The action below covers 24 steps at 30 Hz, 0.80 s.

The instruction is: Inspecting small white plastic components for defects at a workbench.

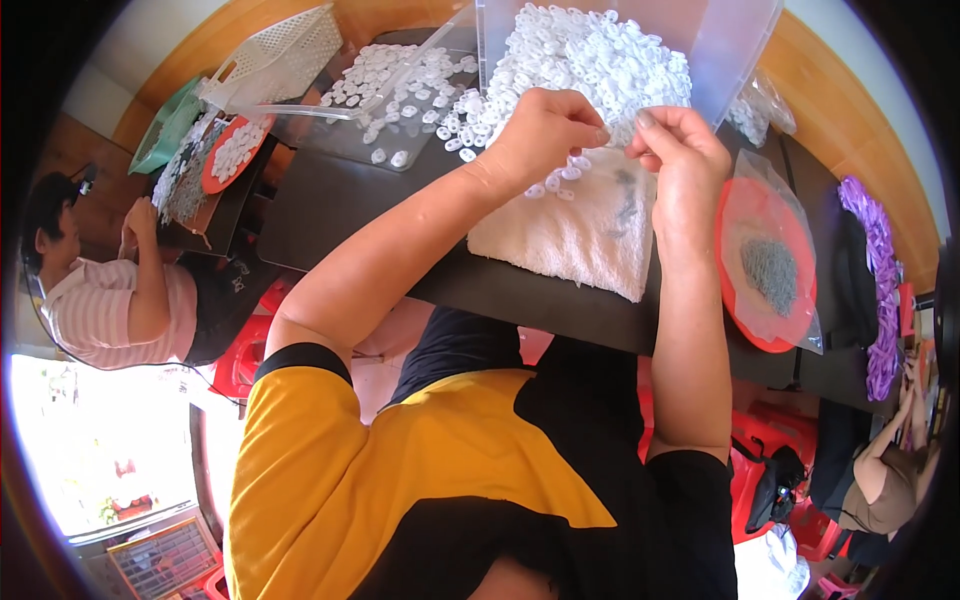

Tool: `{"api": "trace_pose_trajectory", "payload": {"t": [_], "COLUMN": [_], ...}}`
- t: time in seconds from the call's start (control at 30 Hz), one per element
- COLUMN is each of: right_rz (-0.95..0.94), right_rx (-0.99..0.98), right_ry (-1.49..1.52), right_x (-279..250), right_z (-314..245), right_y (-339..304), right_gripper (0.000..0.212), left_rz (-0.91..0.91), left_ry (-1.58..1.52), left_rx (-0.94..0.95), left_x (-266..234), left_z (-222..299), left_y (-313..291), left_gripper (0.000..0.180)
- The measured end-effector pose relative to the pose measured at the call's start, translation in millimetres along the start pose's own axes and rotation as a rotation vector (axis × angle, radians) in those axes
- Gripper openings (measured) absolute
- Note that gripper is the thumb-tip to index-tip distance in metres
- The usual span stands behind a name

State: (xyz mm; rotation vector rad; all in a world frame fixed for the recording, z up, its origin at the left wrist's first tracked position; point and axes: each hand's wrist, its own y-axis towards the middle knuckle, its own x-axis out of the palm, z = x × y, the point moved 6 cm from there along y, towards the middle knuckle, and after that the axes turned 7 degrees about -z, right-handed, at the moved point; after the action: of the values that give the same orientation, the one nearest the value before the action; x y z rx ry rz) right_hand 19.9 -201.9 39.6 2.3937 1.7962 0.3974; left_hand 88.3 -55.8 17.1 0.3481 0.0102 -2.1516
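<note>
Both my hands are raised over a cream towel (570, 240) at the edge of a large pile of small white oval plastic pieces (600, 55). My left hand (550, 135) is closed in a pinch, thumb against fingers. Close beside it, my right hand (685, 155) is also closed, thumb and forefinger together. Whatever sits between the fingertips is too small to make out. A few loose white ovals (553, 182) lie on the towel below my left hand. To the right, a red plate (740, 300) bears a heap of thin grey metal pieces (769, 272).
A clear plastic bin (735, 50) stands behind the pile. More white ovals (385, 85) spread at the left, near a white basket (285, 55). A co-worker (120, 290) sits at the far left. Purple bundled material (880, 290) lies along the right edge; another person (885, 490) is below it.
</note>
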Motion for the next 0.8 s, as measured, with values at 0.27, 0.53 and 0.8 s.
{"api": "trace_pose_trajectory", "payload": {"t": [0.27, 0.53, 0.8], "right_rz": [-0.152, -0.185, -0.187], "right_rx": [0.080, 0.098, 0.005], "right_ry": [-0.113, -0.110, -0.331], "right_x": [22, 27, 23], "right_z": [13, 23, 19], "right_y": [-6, -5, -2], "right_gripper": [0.007, 0.007, 0.009], "left_rz": [-0.034, -0.029, 0.016], "left_ry": [-0.480, -0.520, -0.495], "left_rx": [-0.093, -0.125, -0.116], "left_x": [5, 0, -4], "left_z": [-3, -14, -14], "left_y": [-22, -24, -25], "left_gripper": [0.013, 0.013, 0.013]}}
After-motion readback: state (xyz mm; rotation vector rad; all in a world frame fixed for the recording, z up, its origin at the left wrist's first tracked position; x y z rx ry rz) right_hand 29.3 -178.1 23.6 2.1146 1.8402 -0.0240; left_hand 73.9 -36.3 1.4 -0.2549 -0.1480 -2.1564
